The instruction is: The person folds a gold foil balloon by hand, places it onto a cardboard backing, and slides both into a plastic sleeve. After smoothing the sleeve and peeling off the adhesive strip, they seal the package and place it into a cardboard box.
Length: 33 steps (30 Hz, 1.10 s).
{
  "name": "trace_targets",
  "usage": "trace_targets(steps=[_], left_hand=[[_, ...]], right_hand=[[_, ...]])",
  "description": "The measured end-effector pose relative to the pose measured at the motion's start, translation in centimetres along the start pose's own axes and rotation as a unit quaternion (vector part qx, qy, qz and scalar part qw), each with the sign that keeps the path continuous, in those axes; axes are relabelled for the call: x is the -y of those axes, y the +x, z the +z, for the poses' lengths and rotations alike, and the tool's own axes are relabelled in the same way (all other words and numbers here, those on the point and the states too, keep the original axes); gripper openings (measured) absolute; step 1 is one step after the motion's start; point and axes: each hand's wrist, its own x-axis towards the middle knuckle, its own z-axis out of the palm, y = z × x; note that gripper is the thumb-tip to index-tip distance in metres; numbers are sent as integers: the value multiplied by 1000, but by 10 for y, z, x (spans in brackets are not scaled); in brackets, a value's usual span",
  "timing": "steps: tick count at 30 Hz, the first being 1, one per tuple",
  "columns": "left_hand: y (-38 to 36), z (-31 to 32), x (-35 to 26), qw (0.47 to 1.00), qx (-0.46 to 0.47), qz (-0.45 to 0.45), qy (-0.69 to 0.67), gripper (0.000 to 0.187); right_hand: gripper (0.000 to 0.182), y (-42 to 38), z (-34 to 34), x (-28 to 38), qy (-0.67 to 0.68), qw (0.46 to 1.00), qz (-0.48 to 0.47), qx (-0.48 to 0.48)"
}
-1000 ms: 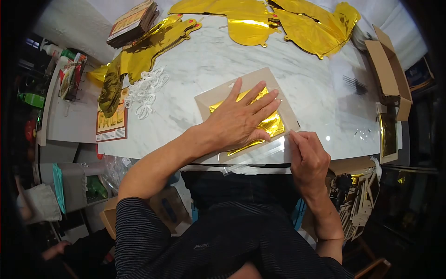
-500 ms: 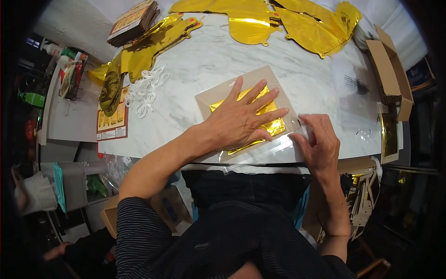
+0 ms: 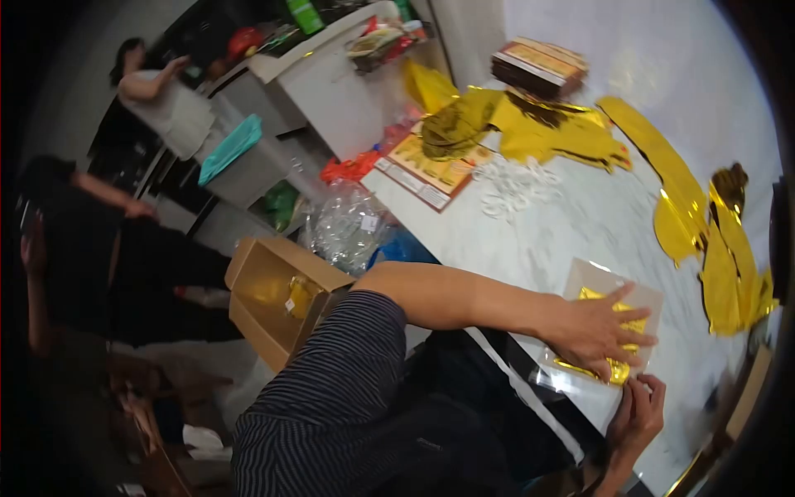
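Note:
My left hand (image 3: 592, 333) lies flat with fingers spread over a clear plastic bag (image 3: 582, 280) on the marble-patterned table. Inside the bag is a folded gold foil balloon (image 3: 619, 371), partly covered by that hand, on a greyish-brown backing. At the bag's near right corner is my right hand (image 3: 639, 414), its fingers curled and closed on the bag's edge. Unfolded gold foil balloons (image 3: 729, 273) are spread along the table's far side. More foil (image 3: 546, 124) lies beside a bundle of white string (image 3: 517, 186) and a printed card (image 3: 431, 170).
A stack of printed cards (image 3: 538, 66) stands at the back. Below the table's left edge are an open cardboard box (image 3: 290, 290) with a yellow item inside and a pile of clear plastic bags (image 3: 344, 228). Two people (image 3: 170, 108) are at the left.
The view has swung left and tilted, bringing the other people and the cardboard box into sight. My left hand still presses on the bag, and my right hand stays at its corner.

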Motion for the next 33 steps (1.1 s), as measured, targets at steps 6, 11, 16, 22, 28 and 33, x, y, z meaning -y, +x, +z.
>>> trace_targets(steps=[6,11,16,22,28,33], left_hand=[[2,-17,-7,999,38,-4,-16,60],[1,-12,-6,999,28,0,-22,60],[-1,4,4,1000,-8,14,8,57],[5,-13,-5,994,94,-44,39,68],[12,-30,-17,986,141,-52,72,66],[12,-28,-16,987,135,-47,75,65]], right_hand=[[18,4,-11,15,-28,998,-25,53],[17,9,-26,16,-73,989,-125,34],[35,-11,-22,-10,-64,984,-152,72],[31,-13,-40,-10,-12,997,-58,45],[35,-32,-60,-17,-26,979,-39,200],[30,-15,-42,-10,52,996,-22,63]])
